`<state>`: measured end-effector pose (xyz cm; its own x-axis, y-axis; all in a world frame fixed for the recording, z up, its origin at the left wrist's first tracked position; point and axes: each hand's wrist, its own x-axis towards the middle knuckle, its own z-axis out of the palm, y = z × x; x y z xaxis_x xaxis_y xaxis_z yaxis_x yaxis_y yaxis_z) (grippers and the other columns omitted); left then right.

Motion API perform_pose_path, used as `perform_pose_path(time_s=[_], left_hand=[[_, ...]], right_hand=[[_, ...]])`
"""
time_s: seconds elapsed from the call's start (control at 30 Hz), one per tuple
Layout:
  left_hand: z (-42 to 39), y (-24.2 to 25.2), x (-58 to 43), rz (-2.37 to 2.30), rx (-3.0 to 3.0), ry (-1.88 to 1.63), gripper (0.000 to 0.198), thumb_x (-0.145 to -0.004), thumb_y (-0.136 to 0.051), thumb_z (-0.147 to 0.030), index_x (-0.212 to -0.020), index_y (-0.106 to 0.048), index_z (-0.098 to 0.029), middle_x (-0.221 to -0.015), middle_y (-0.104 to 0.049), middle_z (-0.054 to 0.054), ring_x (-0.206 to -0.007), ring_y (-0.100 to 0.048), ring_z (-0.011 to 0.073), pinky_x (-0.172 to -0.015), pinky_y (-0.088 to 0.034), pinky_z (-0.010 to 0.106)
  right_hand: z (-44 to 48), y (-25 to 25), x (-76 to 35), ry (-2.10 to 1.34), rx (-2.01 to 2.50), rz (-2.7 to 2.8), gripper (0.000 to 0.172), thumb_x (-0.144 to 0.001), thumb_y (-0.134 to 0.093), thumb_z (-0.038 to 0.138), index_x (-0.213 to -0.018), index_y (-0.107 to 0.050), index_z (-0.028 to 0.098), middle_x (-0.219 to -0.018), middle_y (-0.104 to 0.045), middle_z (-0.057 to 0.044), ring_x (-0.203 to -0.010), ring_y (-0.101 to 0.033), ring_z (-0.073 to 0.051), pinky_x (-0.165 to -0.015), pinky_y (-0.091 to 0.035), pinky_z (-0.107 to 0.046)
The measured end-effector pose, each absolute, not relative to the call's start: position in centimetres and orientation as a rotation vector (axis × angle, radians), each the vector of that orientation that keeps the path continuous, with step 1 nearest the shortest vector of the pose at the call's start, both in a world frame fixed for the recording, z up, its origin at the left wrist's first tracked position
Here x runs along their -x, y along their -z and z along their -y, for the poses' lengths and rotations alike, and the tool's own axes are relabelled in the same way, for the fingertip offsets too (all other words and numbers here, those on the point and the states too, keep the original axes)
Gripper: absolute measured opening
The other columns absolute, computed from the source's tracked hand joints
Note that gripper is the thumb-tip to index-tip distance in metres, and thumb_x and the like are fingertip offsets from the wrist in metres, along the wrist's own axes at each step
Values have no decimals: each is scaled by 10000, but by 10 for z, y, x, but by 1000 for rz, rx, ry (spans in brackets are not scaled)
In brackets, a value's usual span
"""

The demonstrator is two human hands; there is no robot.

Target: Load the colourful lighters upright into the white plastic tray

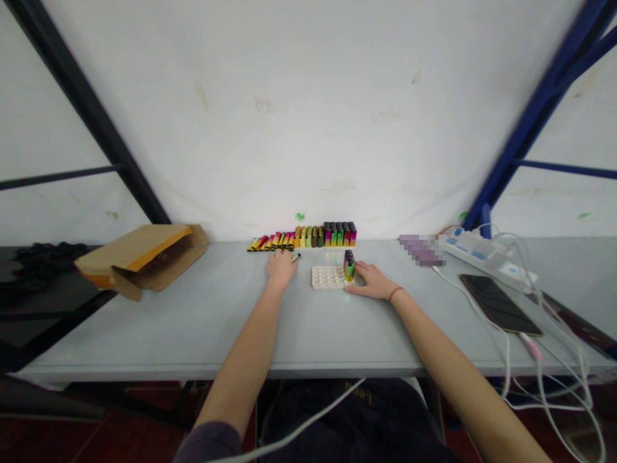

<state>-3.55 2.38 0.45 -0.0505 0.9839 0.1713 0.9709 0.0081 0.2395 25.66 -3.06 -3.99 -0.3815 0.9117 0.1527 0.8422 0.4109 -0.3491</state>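
Note:
My left hand (pixel 281 267) is over the back of the table, fingers bent, with a lighter (pixel 295 257) sticking out at its right side, black end outward. Just behind it lies a row of loose lighters (pixel 272 242) in yellow, red and pink. My right hand (pixel 373 281) is curved around the right end of a white tray (pixel 328 278) with rows of holes. Its thumb is at the tray's front corner and its fingers are by the few lighters (pixel 349 267) standing upright in the right end column. The other holes in view hold nothing.
Against the wall stand a block of upright lighters (pixel 340 235) and yellow-to-brown lighters (pixel 309 236). An opened cardboard package (pixel 139 257) lies left. To the right are a phone (pixel 499 303), a power strip (pixel 491 257), a blurred purple item (pixel 420 251) and white cables (pixel 506 360).

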Motion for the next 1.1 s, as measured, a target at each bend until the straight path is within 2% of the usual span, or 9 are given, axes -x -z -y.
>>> perform_pose_path(time_s=[0.13, 0.27, 0.33, 0.43, 0.5, 0.6, 0.77, 0.83, 1.1], left_hand=[[-29, -8, 37, -2105, -2068, -709, 163, -933, -590, -253, -1056, -668, -179, -1256, -683, 202, -1251, -599, 366, -971, -497, 457], [-40, -5, 27, -1612, -1859, -1015, 140, -885, -623, -202, -1004, -549, -208, -946, -711, 68, -911, -705, 223, -841, -525, 337], [-40, -4, 14, -1377, -1691, -1035, 181, -850, -623, -176, -966, -494, -226, -793, -646, -14, -697, -660, 155, -711, -517, 275], [-28, -5, -6, -1210, -1483, -1019, 156, -855, -611, -215, -907, -465, -237, -660, -520, -79, -481, -490, 93, -534, -430, 212], [-17, -9, -18, -1143, -1412, -1028, 154, -897, -606, -320, -869, -489, -224, -640, -480, -78, -442, -414, 72, -470, -362, 194], [-1, -18, -29, -1063, -1269, -1023, 343, -943, -555, -537, -852, -531, -207, -610, -444, -72, -419, -365, 60, -431, -310, 181], [8, -25, -34, -991, -1034, -947, 612, -917, -398, -791, -684, -439, -226, -499, -324, -75, -358, -269, 61, -377, -226, 192], [7, -24, -34, -981, -997, -945, 642, -915, -365, -808, -638, -402, -230, -476, -284, -76, -344, -232, 58, -367, -183, 195], [1, -18, -34, -1016, -892, -1078, 517, -976, -345, -597, -611, -325, -231, -450, -191, -95, -340, -125, 55, -378, -90, 189]], right_hand=[[31, 39, -256, -308, 1511, 2359, 814, -865, -630, 717, -1448, -570, 153, -1521, -534, -217, -1405, -495, -398, -1176, -367, -556], [31, 40, -256, -301, 1499, 2359, 788, -864, -634, 714, -1430, -584, 168, -1499, -555, -209, -1381, -515, -395, -1158, -382, -561], [30, 41, -256, -298, 1498, 2355, 787, -861, -632, 725, -1424, -591, 175, -1487, -565, -204, -1376, -519, -396, -1156, -383, -564], [30, 42, -257, -299, 1499, 2350, 805, -859, -627, 740, -1440, -583, 184, -1491, -564, -197, -1381, -519, -391, -1159, -384, -554], [29, 42, -257, -299, 1494, 2346, 817, -856, -635, 737, -1452, -575, 181, -1504, -556, -199, -1399, -509, -388, -1168, -380, -545], [29, 43, -258, -297, 1488, 2342, 838, -850, -640, 739, -1466, -562, 176, -1528, -538, -203, -1427, -485, -389, -1181, -368, -556], [28, 44, -258, -303, 1504, 2341, 864, -844, -620, 769, -1473, -554, 181, -1534, -530, -206, -1430, -479, -393, -1186, -357, -576], [29, 44, -257, -302, 1507, 2340, 869, -843, -622, 768, -1476, -551, 177, -1538, -525, -207, -1437, -471, -392, -1190, -355, -571], [29, 42, -258, -308, 1505, 2358, 863, -856, -611, 758, -1471, -556, 154, -1519, -535, -217, -1411, -493, -394, -1182, -367, -558]])
